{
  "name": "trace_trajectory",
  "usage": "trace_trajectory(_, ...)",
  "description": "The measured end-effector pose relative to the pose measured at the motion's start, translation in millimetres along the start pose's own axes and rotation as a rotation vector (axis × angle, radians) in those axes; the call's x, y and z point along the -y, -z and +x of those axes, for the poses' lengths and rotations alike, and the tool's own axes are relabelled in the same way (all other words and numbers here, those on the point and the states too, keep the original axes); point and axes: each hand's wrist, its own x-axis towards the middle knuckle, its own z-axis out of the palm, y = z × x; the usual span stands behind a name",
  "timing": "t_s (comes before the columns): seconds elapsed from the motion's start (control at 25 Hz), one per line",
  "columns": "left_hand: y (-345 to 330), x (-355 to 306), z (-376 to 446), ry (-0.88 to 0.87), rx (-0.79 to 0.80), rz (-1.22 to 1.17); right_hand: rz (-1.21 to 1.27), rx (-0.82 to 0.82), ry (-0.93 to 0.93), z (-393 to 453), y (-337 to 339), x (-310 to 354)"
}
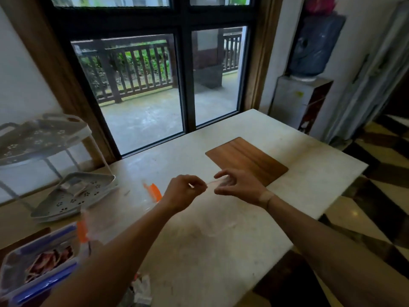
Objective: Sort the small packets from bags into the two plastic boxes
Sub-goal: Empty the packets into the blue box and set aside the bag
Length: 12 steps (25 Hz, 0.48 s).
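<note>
Nearest, at the lower left, a plastic box [39,262] with blue clips sits open on the table [221,240], already holding a heap of reddish small packets [49,261]; only this one box is in view. Just beside it, crumpled wrapper scraps [141,289] lie at the table's edge. Further out, both hands are raised above the middle of the table with a clear bag [212,183], blurred and nearly see-through, stretched between them. The left hand [184,192] has thumb and fingers closed narrowly on one edge of the bag, and the right hand [238,186] is curled around the other side, fingers half bent; how firm that grip is cannot be told. The step looks like pulling the bag open. It would go best by pinching both lips close to the seam, drawing them apart evenly, and keeping the mouth up so nothing spills. Beyond lie an orange strip [153,191], a wooden board [246,160] and a grey rack [73,193].
</note>
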Motion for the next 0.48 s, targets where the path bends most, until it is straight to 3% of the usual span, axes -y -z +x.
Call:
trace_trajectory(0.28, -67.4, -40.2, 35.8, 0.14, 0.119, -0.295, 0.167, 0.08, -0.338, -51.7, 47.6, -122.8)
trace_trajectory(0.48, -90.4, -36.6, 57.0, 0.244, 0.151, -0.382, 0.189, 0.14, -0.507, -78.5, 47.4, -174.2)
